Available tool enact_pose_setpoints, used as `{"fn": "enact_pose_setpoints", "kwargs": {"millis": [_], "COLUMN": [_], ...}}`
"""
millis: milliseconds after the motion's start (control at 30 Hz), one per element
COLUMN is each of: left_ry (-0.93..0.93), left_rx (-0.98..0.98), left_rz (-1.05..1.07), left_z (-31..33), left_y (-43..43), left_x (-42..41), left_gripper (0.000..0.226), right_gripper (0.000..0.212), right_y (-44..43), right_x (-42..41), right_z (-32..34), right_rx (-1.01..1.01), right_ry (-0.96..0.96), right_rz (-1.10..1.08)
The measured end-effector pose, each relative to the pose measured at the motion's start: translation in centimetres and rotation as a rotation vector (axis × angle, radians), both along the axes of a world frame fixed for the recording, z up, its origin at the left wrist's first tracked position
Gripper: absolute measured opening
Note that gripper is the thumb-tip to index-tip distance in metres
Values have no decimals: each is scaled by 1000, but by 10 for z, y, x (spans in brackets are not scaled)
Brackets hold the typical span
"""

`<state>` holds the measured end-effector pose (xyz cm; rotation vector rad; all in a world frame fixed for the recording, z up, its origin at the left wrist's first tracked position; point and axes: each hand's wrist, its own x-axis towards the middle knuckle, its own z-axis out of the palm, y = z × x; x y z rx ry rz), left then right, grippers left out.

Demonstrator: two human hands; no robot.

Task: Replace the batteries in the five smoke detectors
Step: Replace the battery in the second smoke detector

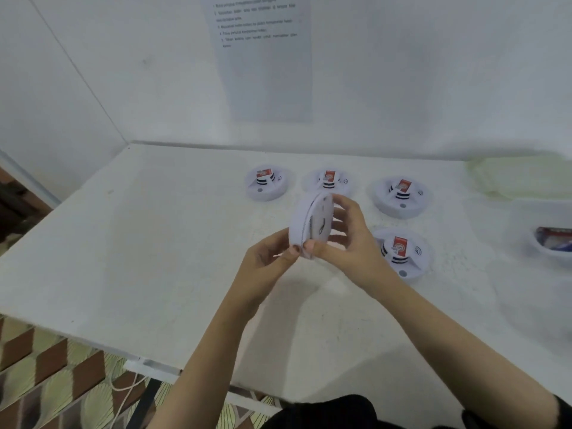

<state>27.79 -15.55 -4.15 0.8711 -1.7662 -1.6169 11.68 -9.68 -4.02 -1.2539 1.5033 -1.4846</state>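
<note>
So the only real container we've got is the white bowl (551, 258) way out at 3 o'clock, cut off by the frame edge. There's something red and blue in it, too blurry for us to call. At 2 o'clock there's a pale crumpled bag (520, 178), contents unknown. Dead centre, lifted off the white table (154, 243), is the held detector (311, 226), a smooth white plastic disc turned up on its edge and tilted, with a seam running around its rim. Our left hand (269, 258) pinches its lower edge between thumb and fingers. Our right hand (346, 239) grips it too, fingers curled over the right face, thumb at the bottom rim next to the left thumb. The other four lie flat on the table: left detector (267, 184) at 11, middle detector (328, 181) at 12, right detector (400, 196) at 2 and near detector (402, 255) at 4, just beside our right wrist. Each is round and white, with a black-striped raised hub and a red battery (399, 246) standing on it. A printed sheet (266, 57) hangs on the wall at 12.
</note>
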Motion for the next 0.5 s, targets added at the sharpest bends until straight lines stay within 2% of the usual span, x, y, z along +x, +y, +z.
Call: {"fn": "enact_pose_setpoints", "kwargs": {"millis": [133,233,367,500], "left_ry": [-45,-79,-156,-162], "left_rx": [-219,-278,-294,-263], "left_rz": [21,-81,-199,-226], "left_z": [7,15,20,20], "left_y": [-5,-9,-6,3], "left_x": [-1,-3,-11,-20], "left_gripper": [86,106,101,96], "right_gripper": [89,89,93,82], "right_y": [12,23,37,48], "right_x": [-9,-15,-21,-25], "right_z": [3,8,17,24], "right_rx": [59,128,172,148], "right_ry": [103,166,317,293], "right_rz": [-10,11,72,64]}}
